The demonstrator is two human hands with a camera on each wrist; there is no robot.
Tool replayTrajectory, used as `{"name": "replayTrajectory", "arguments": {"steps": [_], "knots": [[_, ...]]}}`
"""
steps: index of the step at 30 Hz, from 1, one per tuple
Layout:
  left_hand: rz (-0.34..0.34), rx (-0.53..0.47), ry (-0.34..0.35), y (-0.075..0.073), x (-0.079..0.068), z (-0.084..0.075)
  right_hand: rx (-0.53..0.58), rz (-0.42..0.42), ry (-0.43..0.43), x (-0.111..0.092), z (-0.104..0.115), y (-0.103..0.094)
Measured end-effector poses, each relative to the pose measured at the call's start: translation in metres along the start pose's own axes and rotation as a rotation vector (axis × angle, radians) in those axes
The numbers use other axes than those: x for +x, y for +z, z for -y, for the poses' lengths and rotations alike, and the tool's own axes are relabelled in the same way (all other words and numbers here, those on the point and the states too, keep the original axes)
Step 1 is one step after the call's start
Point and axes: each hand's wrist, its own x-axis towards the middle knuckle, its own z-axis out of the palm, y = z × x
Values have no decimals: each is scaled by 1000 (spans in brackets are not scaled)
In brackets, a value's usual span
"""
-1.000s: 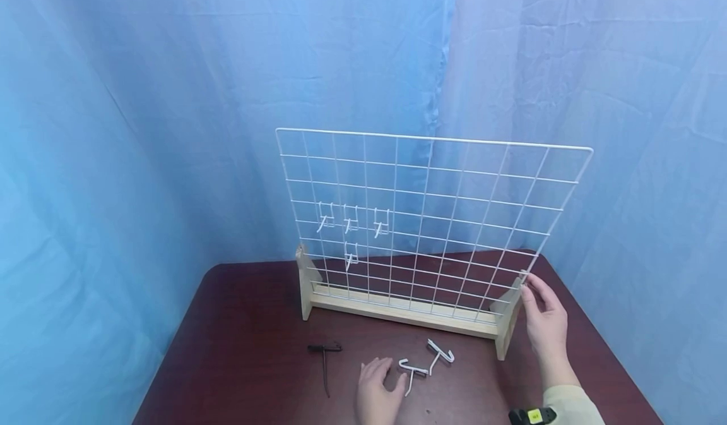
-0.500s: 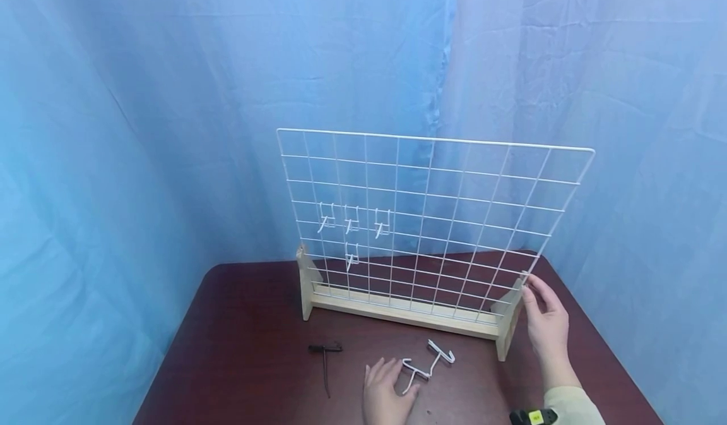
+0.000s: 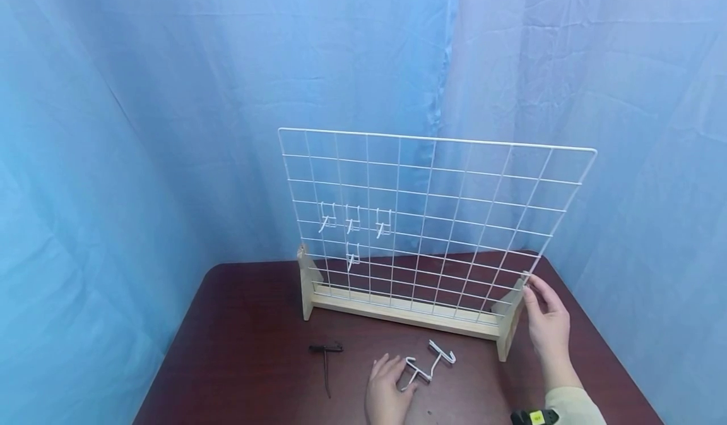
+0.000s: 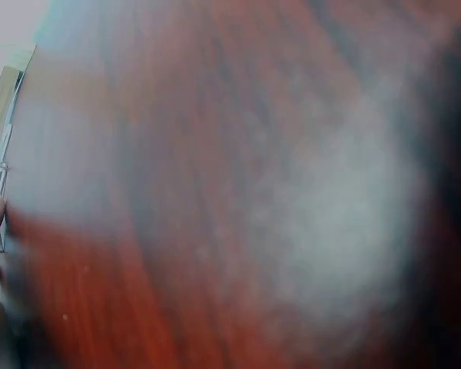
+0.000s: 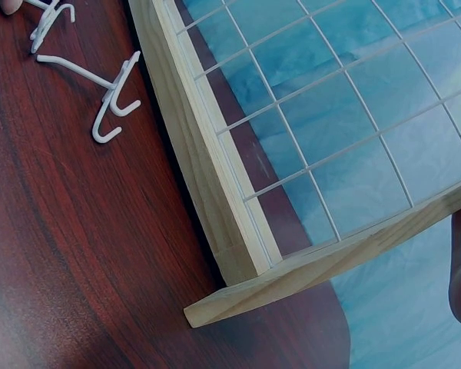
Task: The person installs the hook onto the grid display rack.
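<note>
My left hand [image 3: 389, 390] is low over the table, its thumb and forefinger spread on either side of a white wire hook [image 3: 418, 371]. The fingers seem to touch this hook, though the contact is partly hidden. Another white hook [image 3: 441, 352] lies just right of it, clearer in the right wrist view, where its white stem and curled prongs [image 5: 107, 96] show. With thumb and fingers, my right hand [image 3: 549, 324] grips the top of the wooden stand's right end piece [image 3: 511, 314], beside the edge of the white wire grid [image 3: 437, 191].
Several white hooks [image 3: 352, 224] hang on the grid's left half. A black hook [image 3: 325, 349] lies on the dark red table [image 3: 238, 343] left of my left hand. Blue curtains [image 3: 227, 96] surround the table. The left wrist view is mostly blurred tabletop.
My left hand has moved slightly right against the nearer white hook, whose stem has turned a little. My right hand keeps its hold on the stand.
</note>
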Motion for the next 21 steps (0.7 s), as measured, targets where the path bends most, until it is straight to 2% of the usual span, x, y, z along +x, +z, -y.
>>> {"name": "replayTrajectory", "arguments": {"steps": [7, 11, 15, 21], "knots": [[-120, 21, 147, -2, 3, 9, -9, 4, 19, 0, -1, 0], [-140, 20, 174, -1, 3, 12, -15, 3, 22, 1, -2, -1], [-109, 36, 136, -1, 5, 14, -13, 2, 26, 1, -1, -1], [-26, 70, -2, -3, 11, 13, -11, 2, 33, 1, -1, 0]]}}
